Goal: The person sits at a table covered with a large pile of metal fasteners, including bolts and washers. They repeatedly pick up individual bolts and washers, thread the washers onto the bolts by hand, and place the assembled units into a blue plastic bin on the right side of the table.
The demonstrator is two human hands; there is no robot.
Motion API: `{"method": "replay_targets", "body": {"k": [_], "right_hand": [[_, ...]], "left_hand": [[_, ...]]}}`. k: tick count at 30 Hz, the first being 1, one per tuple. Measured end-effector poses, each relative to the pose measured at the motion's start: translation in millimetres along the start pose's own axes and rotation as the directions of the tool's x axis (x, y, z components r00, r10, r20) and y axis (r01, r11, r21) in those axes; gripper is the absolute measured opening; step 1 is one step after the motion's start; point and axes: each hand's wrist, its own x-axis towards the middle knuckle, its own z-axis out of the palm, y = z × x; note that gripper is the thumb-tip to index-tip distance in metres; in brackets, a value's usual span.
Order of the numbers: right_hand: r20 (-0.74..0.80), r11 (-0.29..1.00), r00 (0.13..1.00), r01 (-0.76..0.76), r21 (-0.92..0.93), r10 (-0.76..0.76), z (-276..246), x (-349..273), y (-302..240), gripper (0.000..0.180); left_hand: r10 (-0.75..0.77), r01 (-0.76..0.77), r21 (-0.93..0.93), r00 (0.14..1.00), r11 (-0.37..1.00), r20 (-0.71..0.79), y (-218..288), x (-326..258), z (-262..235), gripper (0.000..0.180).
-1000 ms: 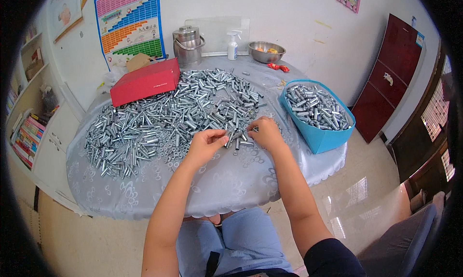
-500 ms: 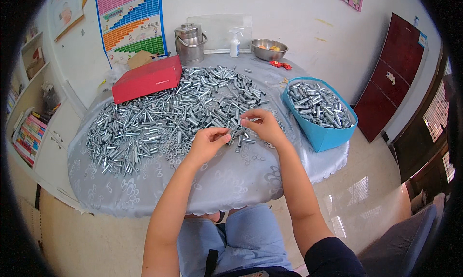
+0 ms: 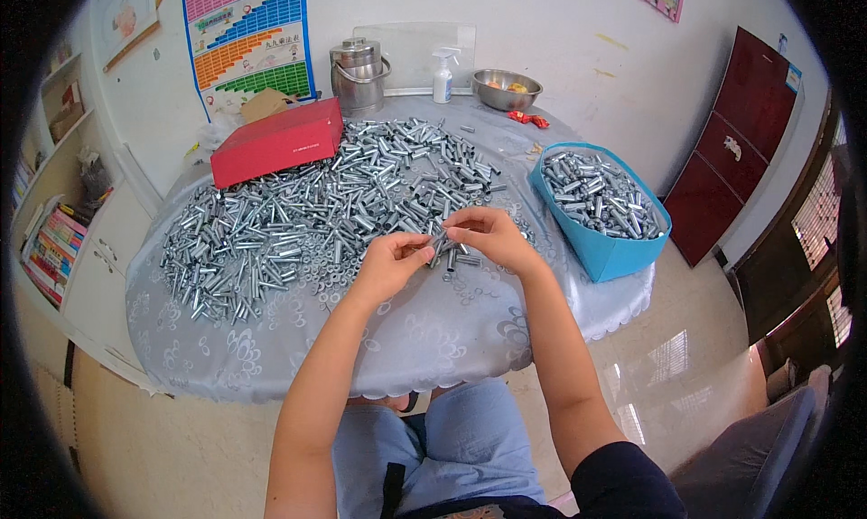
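My left hand [image 3: 390, 264] and my right hand [image 3: 495, 237] meet over the near edge of a pile of silvery metal bolts and sleeves [image 3: 370, 189]. Thumb and forefinger of each are pinched together around a small silvery metal piece [image 3: 437, 240] between them. Whether it is a bolt, a sleeve or both joined is too small to tell. Under the hands lie a few loose metal sleeves [image 3: 466, 260]. Flat washers [image 3: 336, 275] are scattered along the pile's near side, left of my left hand.
At the right stands a blue bin [image 3: 623, 252] full of similar metal parts. A red box [image 3: 275, 144] rests on the pile's back left. Behind are a steel pot [image 3: 358, 81], a spray bottle [image 3: 442, 78] and a steel bowl [image 3: 492, 94]. A patterned grey cloth [image 3: 433, 352] covers the table.
My right hand has shifted slightly left and down, so the two hands' fingertips are closer together. The left hand stays nearly in place, and the view has tilted a little.
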Motion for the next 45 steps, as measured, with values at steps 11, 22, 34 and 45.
{"method": "replay_targets", "body": {"k": [11,22,34,45], "right_hand": [[0.003,0.999,0.999,0.037,0.028,-0.037,3,1,4,0.021],[-0.014,0.999,0.999,0.031,0.02,-0.03,2,1,1,0.022],[0.165,0.668,0.986,0.146,-0.73,-0.035,-2,-11,12,0.025],[0.106,0.679,0.981,0.191,-0.709,-0.165,1,-8,17,0.023]], "left_hand": [[0.016,-0.016,-0.042,1.0,0.999,-0.023,-3,2,-2,0.028],[-0.019,0.016,-0.054,0.998,0.998,-0.053,3,1,-1,0.03],[-0.031,0.019,-0.083,0.989,0.996,-0.142,3,2,-5,0.03],[-0.032,0.021,-0.094,0.993,0.995,-0.116,2,2,-4,0.031]]}}
